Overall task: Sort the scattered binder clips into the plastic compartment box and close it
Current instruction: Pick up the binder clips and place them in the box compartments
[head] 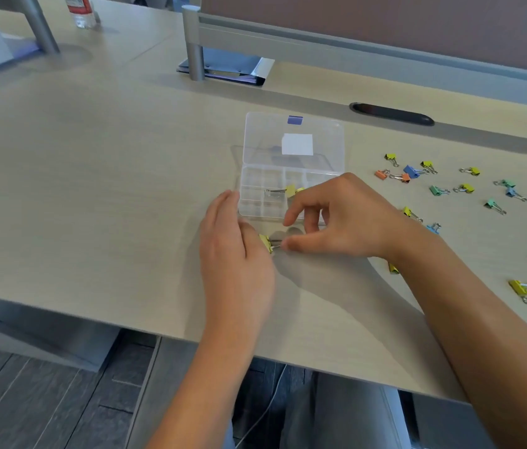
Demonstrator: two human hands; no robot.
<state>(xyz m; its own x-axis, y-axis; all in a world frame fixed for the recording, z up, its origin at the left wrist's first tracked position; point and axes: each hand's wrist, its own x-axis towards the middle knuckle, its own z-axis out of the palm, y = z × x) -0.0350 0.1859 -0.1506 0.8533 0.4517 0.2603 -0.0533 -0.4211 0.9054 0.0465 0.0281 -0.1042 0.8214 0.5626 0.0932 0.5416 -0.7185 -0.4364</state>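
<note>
Yellow clip (266, 243) sits right between our hands on the desk (93, 196), just in front of the clear plastic box (257, 202), and that's the one we're working on. Our left hand (234, 251) has its fingers curled around the clip's body, while our right hand (341, 218) is loosely curled with the thumb tip at the wire handles, so we can't tell if it's actually pinching them or just touching. The box lid (294, 140) is flipped open and stands up at the back, and one yellow clip (289, 190) already lies in a middle compartment. The rest of the clips (464, 188) are scattered well off to our right in yellow, blue, green and orange. What could go wrong, we reckon: the springy clip could snap out of the hand-off and skid off the desk edge, or our right wrist could bump the light box and shift it while reaching over. Colours getting mixed in one cell is another risk. As for writing, the white sticker (297, 144) on the lid looks blank, and the bottle (81, 9) label at the far corner is too blurry to read.
</note>
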